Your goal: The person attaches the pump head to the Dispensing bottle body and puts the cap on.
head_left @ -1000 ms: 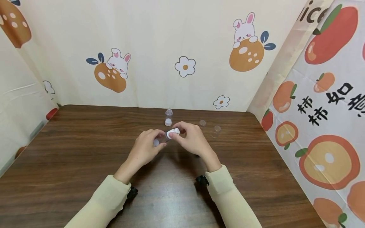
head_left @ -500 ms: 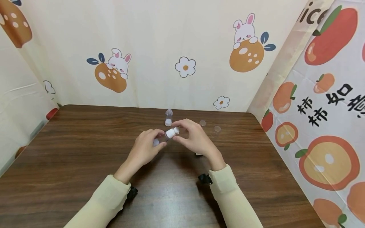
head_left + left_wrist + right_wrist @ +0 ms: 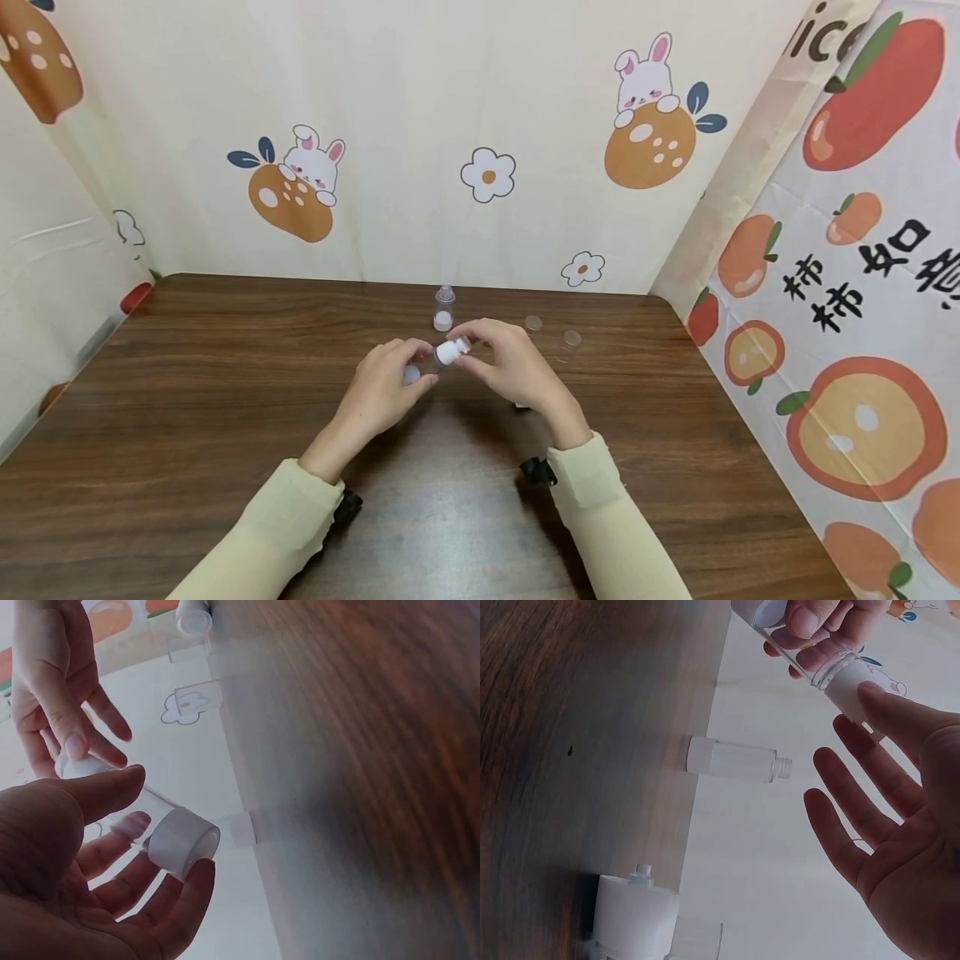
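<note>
My left hand (image 3: 382, 383) grips a small clear pump bottle (image 3: 780, 649) around its body. The bottle is tilted, with its white base (image 3: 184, 841) toward the lower left in the head view. At the other end is a white pump top (image 3: 450, 351). Thumb and index finger of my right hand (image 3: 510, 362) pinch this top, while the other fingers are spread apart, as the right wrist view shows. Part of the clear body is hidden by the left fingers. Just behind the hands, a second clear bottle (image 3: 443, 317) with a white base and bare threaded neck (image 3: 782, 768) stands upright.
Two clear caps (image 3: 532, 323) (image 3: 572, 338) stand on the wooden table (image 3: 225, 400) right of the bottles. A white pump piece with a small nozzle (image 3: 636, 915) stands near the right wrist, mostly hidden in the head view. A printed curtain (image 3: 405, 100) rises behind the table's far edge.
My right fingers loosened from around the white pump top and shifted slightly right, then came back onto it. The left hand and the bottle have stayed nearly still.
</note>
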A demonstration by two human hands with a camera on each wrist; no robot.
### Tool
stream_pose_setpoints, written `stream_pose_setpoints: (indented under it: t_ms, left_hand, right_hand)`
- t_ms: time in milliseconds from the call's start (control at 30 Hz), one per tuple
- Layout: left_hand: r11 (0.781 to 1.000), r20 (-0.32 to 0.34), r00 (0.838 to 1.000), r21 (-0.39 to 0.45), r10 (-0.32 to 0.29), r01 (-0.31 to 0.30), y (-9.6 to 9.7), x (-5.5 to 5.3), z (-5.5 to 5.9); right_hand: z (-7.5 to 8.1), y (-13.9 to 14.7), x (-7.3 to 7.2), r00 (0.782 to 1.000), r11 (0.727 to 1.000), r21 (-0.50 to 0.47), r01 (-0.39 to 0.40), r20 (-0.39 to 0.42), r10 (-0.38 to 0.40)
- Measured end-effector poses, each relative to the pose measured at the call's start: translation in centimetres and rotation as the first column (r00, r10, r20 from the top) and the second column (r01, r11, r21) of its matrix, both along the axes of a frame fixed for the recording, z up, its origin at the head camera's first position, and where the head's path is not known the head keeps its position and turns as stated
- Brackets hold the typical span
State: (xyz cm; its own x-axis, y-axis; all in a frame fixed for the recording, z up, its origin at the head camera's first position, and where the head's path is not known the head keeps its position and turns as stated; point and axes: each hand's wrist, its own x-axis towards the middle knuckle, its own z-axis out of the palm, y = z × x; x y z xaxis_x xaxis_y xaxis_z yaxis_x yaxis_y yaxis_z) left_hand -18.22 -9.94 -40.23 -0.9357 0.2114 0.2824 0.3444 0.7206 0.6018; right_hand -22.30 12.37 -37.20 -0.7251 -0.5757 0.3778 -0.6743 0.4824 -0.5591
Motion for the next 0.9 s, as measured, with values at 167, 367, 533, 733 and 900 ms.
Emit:
stream_pose_setpoints:
  t_ms: [167, 367, 533, 733, 900]
  left_hand:
    - [1.000, 0.004, 1.000, -0.005, 0.000, 0.000, -0.01, 0.01, 0.02]
    - [1.000, 0.000, 1.000, -0.003, -0.004, 0.004, 0.01, -0.01, -0.02]
    - [1.000, 0.007, 1.000, -0.001, -0.005, 0.005, 0.06, -0.03, -0.06]
    - [1.000, 0.023, 1.000, -0.003, -0.005, 0.005, 0.11, 0.02, -0.08]
    - [1.000, 0.031, 0.999, -0.006, -0.009, 0.009, 0.16, 0.05, -0.08]
  right_hand:
    - [-0.06, -0.28, 0.07, 1.000, 1.000, -0.017, -0.002, 0.000, 0.002]
    - [-0.27, -0.49, 0.06, 1.000, 0.999, -0.035, 0.011, 0.015, -0.010]
    - [-0.37, -0.68, 0.14, 0.998, 0.998, -0.039, 0.049, 0.030, -0.048]
    - [-0.60, -0.81, 0.28, 0.993, 0.993, -0.042, 0.112, 0.036, -0.111]
    - [-0.71, -0.76, 0.28, 0.988, 0.989, -0.045, 0.142, 0.066, -0.139]
